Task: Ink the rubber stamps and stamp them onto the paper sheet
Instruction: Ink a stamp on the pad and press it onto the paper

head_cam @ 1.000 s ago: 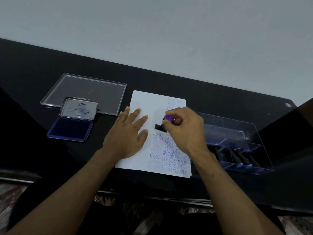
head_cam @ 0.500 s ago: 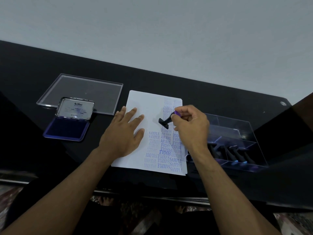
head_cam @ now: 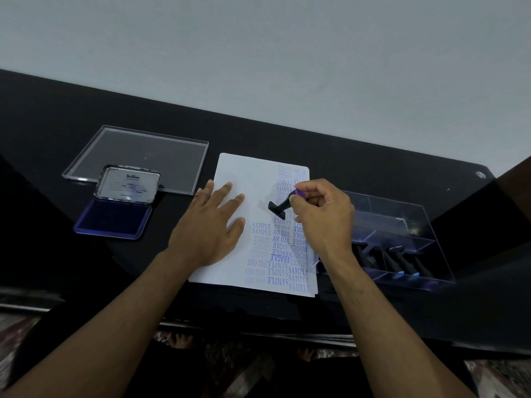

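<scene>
A white paper sheet [head_cam: 250, 173] lies on the black desk, its right half covered with blue stamped words. My left hand [head_cam: 212, 228] rests flat on the sheet's left part with fingers spread. My right hand [head_cam: 321, 216] pinches a black rubber stamp [head_cam: 278, 209] by its purple-topped handle, tilted, with its base low over the middle of the sheet. An open blue ink pad [head_cam: 113, 218] with its lid raised sits to the left of the paper.
A clear acrylic lid [head_cam: 169, 156] lies behind the ink pad. To the right stands a clear box [head_cam: 402, 222] holding several more black stamps [head_cam: 396, 259]. The desk's front edge runs just under the paper.
My right hand has lifted the stamp off the paper and tilted it, drawing it slightly to the right. The left hand has stayed flat on the sheet.
</scene>
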Demonstrator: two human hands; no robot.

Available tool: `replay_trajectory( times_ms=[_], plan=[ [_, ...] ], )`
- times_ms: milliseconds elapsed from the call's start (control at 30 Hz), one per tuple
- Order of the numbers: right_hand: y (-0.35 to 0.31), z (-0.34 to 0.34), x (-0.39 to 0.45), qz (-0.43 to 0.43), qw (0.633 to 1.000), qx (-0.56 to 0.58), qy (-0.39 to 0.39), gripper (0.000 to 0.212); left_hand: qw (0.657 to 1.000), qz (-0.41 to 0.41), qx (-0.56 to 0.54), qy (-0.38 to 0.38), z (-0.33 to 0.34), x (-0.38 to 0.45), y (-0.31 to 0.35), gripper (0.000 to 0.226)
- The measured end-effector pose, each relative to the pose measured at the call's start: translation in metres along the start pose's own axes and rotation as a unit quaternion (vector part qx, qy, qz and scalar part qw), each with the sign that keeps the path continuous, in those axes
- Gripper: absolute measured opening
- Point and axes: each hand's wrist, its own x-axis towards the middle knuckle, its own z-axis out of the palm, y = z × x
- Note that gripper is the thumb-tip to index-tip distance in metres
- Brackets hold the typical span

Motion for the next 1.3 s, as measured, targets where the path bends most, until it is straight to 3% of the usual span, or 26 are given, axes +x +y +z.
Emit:
replay_trajectory(
  times_ms=[400,633,1300],
  plan=[
    [-0.005,0.003,-0.004,-0.002,1.0,-0.006,-0.015,0.016,1.0,-0.004,-0.03,0.001,-0.006,0.001,0.0,0.067],
    [-0.028,0.031,-0.016,-0.018,0.998,-0.002,-0.061,0.019,0.998,-0.031,-0.029,0.041,-0.036,-0.021,-0.009,0.066],
    [-0.118,0.172,-0.067,-0.17,0.961,-0.071,-0.208,0.021,0.976,-0.199,0.036,0.078,-0.084,-0.129,-0.144,0.066]
  ],
)
